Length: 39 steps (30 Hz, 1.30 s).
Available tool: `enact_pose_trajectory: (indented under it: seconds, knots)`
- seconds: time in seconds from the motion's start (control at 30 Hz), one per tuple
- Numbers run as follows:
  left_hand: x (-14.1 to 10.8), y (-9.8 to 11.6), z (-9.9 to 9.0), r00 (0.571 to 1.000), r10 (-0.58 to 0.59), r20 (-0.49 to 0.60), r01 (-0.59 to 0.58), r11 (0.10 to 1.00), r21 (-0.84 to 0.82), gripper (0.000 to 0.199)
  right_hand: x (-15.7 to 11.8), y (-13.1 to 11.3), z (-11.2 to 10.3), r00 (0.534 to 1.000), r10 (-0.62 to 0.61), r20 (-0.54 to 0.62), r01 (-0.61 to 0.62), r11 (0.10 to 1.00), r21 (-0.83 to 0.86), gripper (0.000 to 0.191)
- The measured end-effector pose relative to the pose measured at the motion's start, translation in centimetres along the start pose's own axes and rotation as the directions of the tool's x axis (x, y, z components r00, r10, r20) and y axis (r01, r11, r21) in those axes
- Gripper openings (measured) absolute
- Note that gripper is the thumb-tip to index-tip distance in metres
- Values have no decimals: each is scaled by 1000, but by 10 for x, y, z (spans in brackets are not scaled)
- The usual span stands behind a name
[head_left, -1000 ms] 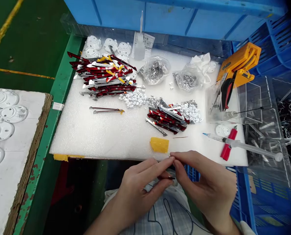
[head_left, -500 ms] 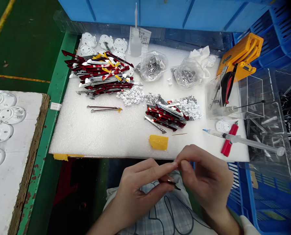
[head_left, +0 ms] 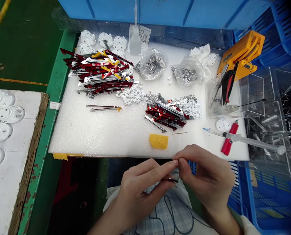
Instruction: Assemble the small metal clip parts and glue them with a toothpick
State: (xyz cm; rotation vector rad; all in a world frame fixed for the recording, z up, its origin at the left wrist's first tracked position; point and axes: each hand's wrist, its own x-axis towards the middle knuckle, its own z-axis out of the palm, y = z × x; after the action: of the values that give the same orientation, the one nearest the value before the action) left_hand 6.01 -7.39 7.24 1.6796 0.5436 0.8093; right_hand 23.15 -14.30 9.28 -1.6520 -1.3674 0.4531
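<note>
Just in front of the foam board's near edge, my two hands meet at the fingertips. Between its thumb and fingers my left hand [head_left: 145,187] grips a thin dark strip [head_left: 174,180], mostly hidden by the fingers. My right hand [head_left: 206,178] is pinched closed against the left fingertips; what it holds, if anything, cannot be made out. Past the hands lie a yellow piece of tape [head_left: 158,141] and a thin brown stick [head_left: 180,133]. Farther up is a pile of red and silver strips [head_left: 166,114], with a single silver strip [head_left: 155,123] beside it.
A larger strip pile [head_left: 103,71] lies at the back left, near small white pieces [head_left: 132,94]. Bags of metal bits [head_left: 153,65] and a squeeze bottle [head_left: 135,40] stand behind. To the right are a syringe [head_left: 243,139], a red cutter [head_left: 229,138] and a clear box [head_left: 213,104].
The dark strip in my left hand has tilted to lie flatter, and less of it shows. My right hand has shifted very slightly; both hands stay together.
</note>
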Motion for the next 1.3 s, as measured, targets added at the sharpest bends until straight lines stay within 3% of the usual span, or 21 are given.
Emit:
enact_pose_trajectory:
  seconds: [0.13,0.23,0.4,0.53,0.63,0.7,0.83,0.93,1.07,1.17,1.23,1.3]
  knots:
    - [2,1,-3,1000,-25,-8,25,1000,4,46,-6,3,-1,998,-9,-65,13,998,63,28]
    - [3,1,-4,999,-35,-4,35,999,17,45,-6,1,0,997,-58,-46,61,996,66,31]
    - [0,4,-1,1000,-30,6,29,995,96,45,1,2,-1,979,-200,32,203,973,-109,27]
    - [-2,5,1,996,-64,61,50,978,205,46,8,11,-11,910,-357,209,404,875,-266,14]
    - [-1,5,0,990,-98,101,75,976,207,43,16,17,-16,831,-457,318,541,797,-267,6]
    - [1,5,-3,987,-116,115,95,981,171,38,20,20,-16,812,-484,325,567,786,-245,6]
    - [4,6,-8,980,-159,115,151,985,79,34,16,26,-20,923,-362,131,383,895,-228,24]
    - [5,5,-11,980,-193,42,193,981,6,35,-2,32,-33,980,-201,16,201,974,-103,18]
    - [4,0,-8,969,-206,-137,192,975,-109,25,-30,43,-51,996,-39,81,50,989,-142,31]
    - [6,-2,-5,958,-215,-192,184,968,-169,19,-40,47,-51,997,66,31,-60,984,-170,18]
    - [7,-2,-4,956,-215,-198,181,967,-180,13,-41,44,-42,988,147,-50,-150,987,-53,34]
    - [7,0,-3,954,-215,-210,178,967,-182,9,-37,37,-31,983,176,-41,-170,978,120,32]
